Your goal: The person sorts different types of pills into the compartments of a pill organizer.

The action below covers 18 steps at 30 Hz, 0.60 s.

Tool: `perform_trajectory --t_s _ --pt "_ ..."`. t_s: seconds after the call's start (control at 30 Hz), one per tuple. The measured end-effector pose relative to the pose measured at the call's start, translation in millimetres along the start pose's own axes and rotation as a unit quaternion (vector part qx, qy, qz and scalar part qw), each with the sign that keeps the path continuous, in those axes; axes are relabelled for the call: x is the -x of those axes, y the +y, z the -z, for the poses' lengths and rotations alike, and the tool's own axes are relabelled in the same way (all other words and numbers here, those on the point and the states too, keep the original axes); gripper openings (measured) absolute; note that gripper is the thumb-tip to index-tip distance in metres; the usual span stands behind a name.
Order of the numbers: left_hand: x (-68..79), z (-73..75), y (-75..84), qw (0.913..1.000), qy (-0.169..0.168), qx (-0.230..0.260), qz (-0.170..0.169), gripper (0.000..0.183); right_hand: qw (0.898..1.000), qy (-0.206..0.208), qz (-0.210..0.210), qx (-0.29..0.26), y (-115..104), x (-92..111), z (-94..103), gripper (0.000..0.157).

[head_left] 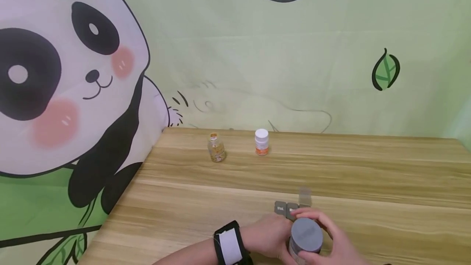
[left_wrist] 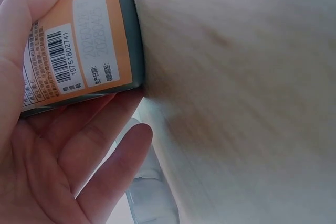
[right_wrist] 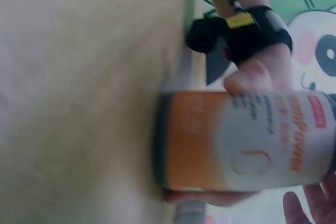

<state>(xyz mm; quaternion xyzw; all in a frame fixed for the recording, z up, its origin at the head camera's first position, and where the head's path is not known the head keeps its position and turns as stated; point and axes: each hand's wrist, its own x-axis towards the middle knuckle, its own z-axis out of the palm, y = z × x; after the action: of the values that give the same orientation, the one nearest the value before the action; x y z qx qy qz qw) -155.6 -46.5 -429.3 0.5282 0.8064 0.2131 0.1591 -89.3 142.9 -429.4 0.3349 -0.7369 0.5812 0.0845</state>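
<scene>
Presently, the orange-and-white bottle [right_wrist: 249, 142] is between both hands: the left hand [head_left: 270, 236] is grasping its body, and the right hand [head_left: 338, 240] has its fingers curled around its grey lid [head_left: 307, 234]. Just beyond this bottle lies the pill organizer [head_left: 280, 208]; farther beyond, leftward, stand a white-capped container [head_left: 262, 143] and a clear jar [head_left: 216, 150].

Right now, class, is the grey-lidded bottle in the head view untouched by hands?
No, the left hand and right hand both hold the grey-lidded bottle.
</scene>
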Motion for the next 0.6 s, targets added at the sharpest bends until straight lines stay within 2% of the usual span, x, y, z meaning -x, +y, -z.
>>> perform_trajectory --t_s 0.13,0.23,0.37,0.4,0.5,0.6 --pt "-0.9 0.3 1.6 0.9998 -0.005 -0.019 0.007 0.040 1.000 0.005 0.016 -0.005 -3 -6 13.5 0.070" --pt "-1.1 -0.9 2.3 0.9993 -0.004 -0.035 0.014 0.042 1.000 0.016 0.006 0.010 -4 -9 27.7 0.072" --pt "-0.9 -2.8 1.9 0.9990 0.002 -0.041 0.019 0.044 0.997 0.036 -0.012 0.059 0 -7 47.7 0.075" --pt "-0.9 -3.1 1.9 0.9989 0.003 -0.044 0.019 0.044 0.997 0.042 -0.005 0.069 3 -5 52.4 0.075" --pt "-1.4 -3.1 1.4 0.9992 0.003 -0.037 0.015 0.045 0.990 0.039 -0.018 0.134 10 2 68.4 0.074" --pt "-1.9 -2.9 1.0 0.9997 0.001 -0.024 0.011 0.045 0.970 0.004 -0.035 0.241 16 9 85.9 0.070"
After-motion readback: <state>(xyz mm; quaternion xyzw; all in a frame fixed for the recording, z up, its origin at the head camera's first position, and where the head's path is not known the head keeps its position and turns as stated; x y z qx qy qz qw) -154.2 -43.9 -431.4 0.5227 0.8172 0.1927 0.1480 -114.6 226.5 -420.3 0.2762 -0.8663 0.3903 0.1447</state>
